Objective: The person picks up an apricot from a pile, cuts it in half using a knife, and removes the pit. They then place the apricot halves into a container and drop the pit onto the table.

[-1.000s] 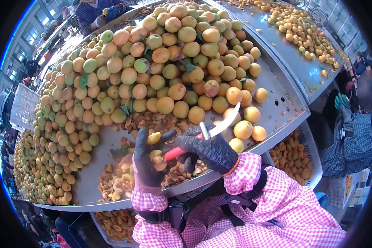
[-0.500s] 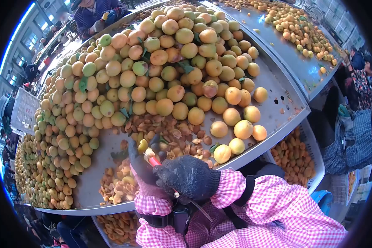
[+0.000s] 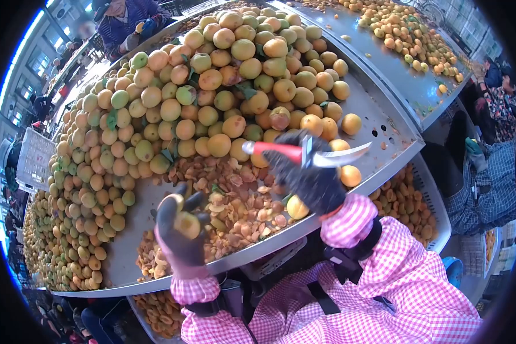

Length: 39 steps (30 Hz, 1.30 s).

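My left hand (image 3: 180, 229), in a dark glove, is over the near part of the metal table. Its fingers curl around a cut apricot piece (image 3: 187, 225), and another bit of flesh shows near the fingertips. In my right hand (image 3: 309, 178), also dark-gloved, is a knife (image 3: 278, 152) with a red handle and a short curved blade pointing right. This hand is beside whole apricots (image 3: 323, 132) at the pile's right edge; whether its fingers touch one is hidden. Pits and scraps (image 3: 235, 200) lie between my hands.
A large heap of apricots (image 3: 155, 114) covers the metal table (image 3: 117, 252). Below its edge are crates of apricot halves (image 3: 404, 206) at right and left (image 3: 157, 315). Another table (image 3: 378, 57) bears more apricots. A person (image 3: 126, 23) works across the heap.
My right hand has moved right and away from the left, carrying the knife to the whole apricots. The left hand has shifted slightly left and turned, showing the cut apricot.
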{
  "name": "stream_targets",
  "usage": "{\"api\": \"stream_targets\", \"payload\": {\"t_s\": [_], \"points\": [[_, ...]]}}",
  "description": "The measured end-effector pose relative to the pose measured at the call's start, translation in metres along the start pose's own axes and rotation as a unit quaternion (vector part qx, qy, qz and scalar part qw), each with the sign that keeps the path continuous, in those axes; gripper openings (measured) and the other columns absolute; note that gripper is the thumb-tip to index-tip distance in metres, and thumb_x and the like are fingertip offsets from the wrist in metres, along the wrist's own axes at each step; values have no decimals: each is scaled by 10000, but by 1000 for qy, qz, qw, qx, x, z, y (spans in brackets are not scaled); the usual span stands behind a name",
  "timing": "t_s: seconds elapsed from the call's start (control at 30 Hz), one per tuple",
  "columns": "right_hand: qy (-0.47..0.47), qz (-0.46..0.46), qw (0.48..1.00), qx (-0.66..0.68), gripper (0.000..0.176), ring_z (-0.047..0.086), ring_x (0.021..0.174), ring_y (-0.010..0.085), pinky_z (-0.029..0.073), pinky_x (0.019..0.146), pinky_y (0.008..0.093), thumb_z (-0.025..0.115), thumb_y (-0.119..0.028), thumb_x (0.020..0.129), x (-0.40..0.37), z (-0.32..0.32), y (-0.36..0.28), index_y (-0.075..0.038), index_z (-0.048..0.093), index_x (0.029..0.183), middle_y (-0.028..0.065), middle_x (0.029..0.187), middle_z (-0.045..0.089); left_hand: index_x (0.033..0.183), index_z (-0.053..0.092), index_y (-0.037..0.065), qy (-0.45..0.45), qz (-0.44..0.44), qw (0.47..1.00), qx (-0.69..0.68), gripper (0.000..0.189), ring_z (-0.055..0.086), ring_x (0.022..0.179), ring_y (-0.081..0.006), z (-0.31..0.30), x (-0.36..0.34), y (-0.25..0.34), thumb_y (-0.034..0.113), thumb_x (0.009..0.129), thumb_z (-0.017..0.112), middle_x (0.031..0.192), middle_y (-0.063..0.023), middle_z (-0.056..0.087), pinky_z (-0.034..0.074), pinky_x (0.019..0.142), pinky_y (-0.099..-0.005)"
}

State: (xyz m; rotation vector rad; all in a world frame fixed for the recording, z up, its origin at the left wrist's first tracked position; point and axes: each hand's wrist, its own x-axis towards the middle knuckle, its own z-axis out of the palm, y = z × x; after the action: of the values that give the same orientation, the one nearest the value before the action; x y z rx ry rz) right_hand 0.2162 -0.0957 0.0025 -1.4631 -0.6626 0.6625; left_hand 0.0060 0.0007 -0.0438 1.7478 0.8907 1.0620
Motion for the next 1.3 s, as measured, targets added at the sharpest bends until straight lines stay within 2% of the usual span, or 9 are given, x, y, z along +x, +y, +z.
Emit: {"api": "stream_targets", "payload": {"t_s": [0.03,0.13,0.4,0.43,0.47,0.7,0.93,1.13,1.3], "points": [[55,-118,990,-58,294,567,569,91,467,512,237,761,-205,781,12,-9,12,-7,574,892,40,715,592,1193,505,-25,94,-201,944,-244,370,641,882,-211,-10,0,22,218,916,530,1208,-216,547,533,606,-236],[61,-19,995,76,222,536,494,86,449,460,222,725,-159,819,16,-36,-1,-5,591,905,31,678,598,1209,505,-30,206,-167,930,-255,399,617,793,-159,-51,-32,45,258,933,493,1225,-210,544,512,575,-226],[216,-17,973,79,325,530,441,99,411,399,232,672,-304,864,18,-87,-7,13,626,809,36,600,574,1160,532,-34,134,-356,895,232,456,573,804,-120,-271,-134,-47,313,883,641,941,-65,586,494,714,-243],[233,-23,969,73,358,522,438,94,402,410,243,662,-337,868,20,-93,-7,5,616,772,23,570,557,1231,481,-33,188,-284,899,275,571,588,956,-204,-252,-125,-48,281,820,722,1074,-131,593,482,858,-307],[251,-28,965,66,394,514,434,90,394,422,255,653,-370,872,22,-98,-6,-3,605,735,9,540,539,1293,430,-31,202,-346,692,601,663,554,1085,-275,-247,-115,-31,258,790,750,1189,-207,553,425,966,-381],[236,-25,960,150,338,459,376,91,352,376,239,637,-279,895,38,-106,-3,-34,565,674,23,516,524,1320,428,-23,13,-106,952,288,592,549,1081,-235,-49,60,39,192,840,699,1232,-173,537,476,909,-337],[148,-27,984,94,203,510,469,86,415,435,208,647,-205,884,45,-111,-1,-10,603,850,26,648,567,1339,430,93,-208,-107,769,595,748,504,1160,-369,85,130,-22,263,697,772,1246,-263,473,449,943,-395],[-5,-213,977,-6,208,597,618,286,467,581,368,660,-176,856,26,-77,6,-7,576,943,117,701,607,1209,553,27,-152,-140,965,162,512,588,966,-187,44,89,25,156,744,724,1132,-118,543,504,804,-293],[-147,-169,975,-8,284,607,701,338,463,587,405,631,-183,872,-15,-34,17,3,530,1062,161,746,586,1361,428,26,-120,-170,934,-291,689,617,838,-162,46,12,84,201,752,699,1051,-106,621,521,688,-278]]}}
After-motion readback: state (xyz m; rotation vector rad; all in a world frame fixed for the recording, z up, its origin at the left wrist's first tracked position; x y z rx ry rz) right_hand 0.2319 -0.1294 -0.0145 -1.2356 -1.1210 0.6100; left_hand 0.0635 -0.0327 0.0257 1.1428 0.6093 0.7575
